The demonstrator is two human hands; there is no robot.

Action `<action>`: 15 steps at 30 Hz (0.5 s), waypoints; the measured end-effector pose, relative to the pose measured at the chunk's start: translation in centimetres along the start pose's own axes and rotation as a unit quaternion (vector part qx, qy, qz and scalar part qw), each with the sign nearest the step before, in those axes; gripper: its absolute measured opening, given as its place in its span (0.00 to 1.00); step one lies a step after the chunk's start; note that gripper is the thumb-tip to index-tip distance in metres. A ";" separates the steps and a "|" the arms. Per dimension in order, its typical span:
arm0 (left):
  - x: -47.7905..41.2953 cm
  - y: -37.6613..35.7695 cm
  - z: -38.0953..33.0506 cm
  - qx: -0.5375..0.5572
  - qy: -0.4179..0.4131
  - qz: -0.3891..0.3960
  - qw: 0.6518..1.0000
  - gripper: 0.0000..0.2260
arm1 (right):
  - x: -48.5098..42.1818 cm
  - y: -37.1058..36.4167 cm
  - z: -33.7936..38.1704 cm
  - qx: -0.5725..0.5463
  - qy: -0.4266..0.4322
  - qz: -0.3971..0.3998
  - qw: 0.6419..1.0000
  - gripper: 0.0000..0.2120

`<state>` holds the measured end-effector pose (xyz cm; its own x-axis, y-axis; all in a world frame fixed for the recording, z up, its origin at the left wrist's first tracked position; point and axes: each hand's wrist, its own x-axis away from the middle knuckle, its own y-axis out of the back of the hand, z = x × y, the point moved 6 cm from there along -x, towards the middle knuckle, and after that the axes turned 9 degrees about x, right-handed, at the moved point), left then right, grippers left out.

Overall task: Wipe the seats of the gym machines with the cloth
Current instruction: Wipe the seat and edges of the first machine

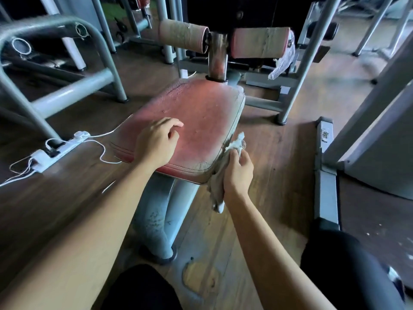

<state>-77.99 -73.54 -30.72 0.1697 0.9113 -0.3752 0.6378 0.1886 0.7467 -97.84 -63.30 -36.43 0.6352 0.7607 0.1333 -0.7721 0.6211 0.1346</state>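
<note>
As the wipe stands: side-edge step, by my reading; the top surface looks dusty and grey toward its near corner.
Seat (190, 121): red pad, worn, centre of frame, on a grey post; the task's thing.
Cloth (215, 186): pale rag, bunched, against the seat's right rim near the front corner; a tail hangs below the pad.
Right hand (238, 173): lower centre-right; fingers clenched round the cloth, pressing it to the rim.
Left hand (156, 142): on the seat's near-left area; fingers loosely curled, grasping nothing, palm resting on the pad as a brace.
Rollers (183, 39): two padded cylinders, upper centre, either side of a chrome post (218, 57); apart from the hands.
Power strip (55, 151): white, with cords, left of frame on the floor (268, 198).
Progress: judged partial; grime shows along the right rim and front corner.
Next move calls for: drawing the cloth along the rim, then up over the top face, with firm pressure.
Caution: the left hand covers part of the pad and would need lifting to let the cloth pass.
Other seats: none plainly in view.
</note>
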 end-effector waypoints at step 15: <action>-3.2 -4.8 -1.2 -0.069 0.069 0.069 0.993 0.18 | -6.1 -2.4 1.4 0.084 0.106 0.203 0.970 0.23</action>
<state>-82.51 -76.97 -32.48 0.1376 0.9718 -0.1916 0.5057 0.0974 0.8572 -99.89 -69.67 -36.20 0.2471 0.9690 0.0056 -0.9325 0.2362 0.2731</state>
